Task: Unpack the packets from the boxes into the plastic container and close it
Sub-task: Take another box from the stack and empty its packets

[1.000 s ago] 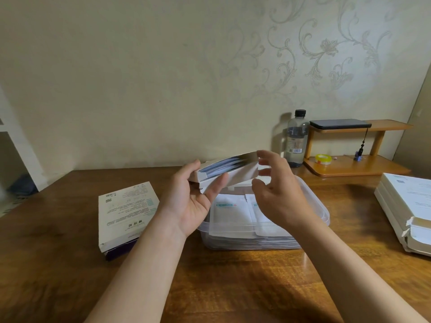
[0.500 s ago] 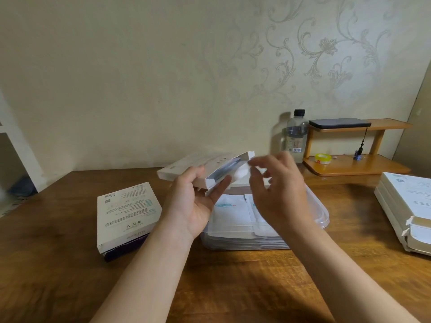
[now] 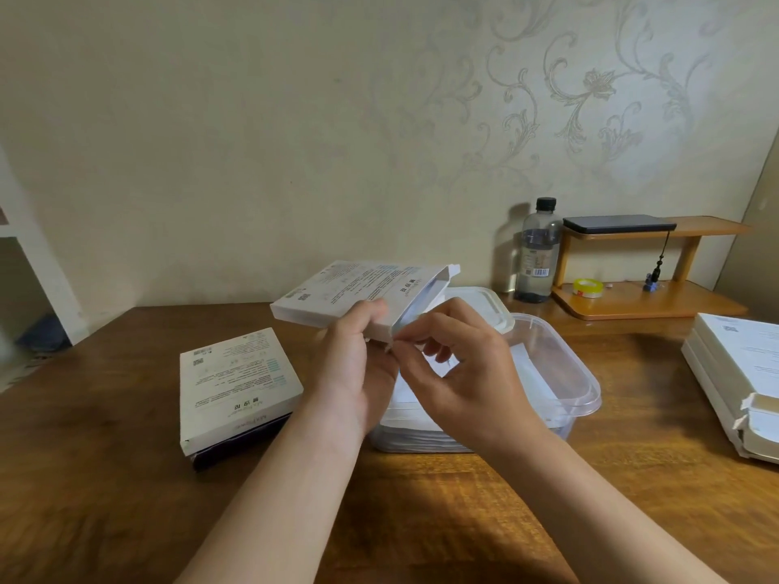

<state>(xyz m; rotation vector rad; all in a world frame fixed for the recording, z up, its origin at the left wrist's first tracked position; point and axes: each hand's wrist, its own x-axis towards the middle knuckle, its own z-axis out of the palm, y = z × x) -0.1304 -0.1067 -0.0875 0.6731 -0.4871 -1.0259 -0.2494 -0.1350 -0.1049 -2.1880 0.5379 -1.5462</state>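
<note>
My left hand (image 3: 358,368) grips a flat white box (image 3: 354,295) from below and holds it in the air over the clear plastic container (image 3: 586,389). The box's right end is open, flap up. My right hand (image 3: 459,373) is at that open end with thumb and forefinger pinched at the box's lower corner; what they pinch is too small to tell. White packets (image 3: 531,377) lie stacked inside the container. The container's white lid (image 3: 484,303) lies behind it.
A second white box (image 3: 234,385) lies on a dark one at the left of the wooden table (image 3: 105,478). A stack of white boxes (image 3: 742,373) sits at the right edge. A water bottle (image 3: 537,250) and a small wooden shelf (image 3: 645,301) stand at the back right.
My left hand has turned the box flatter and lifted its printed face upward. My right hand has moved from the box's side down to its open end and pinched its fingers together.
</note>
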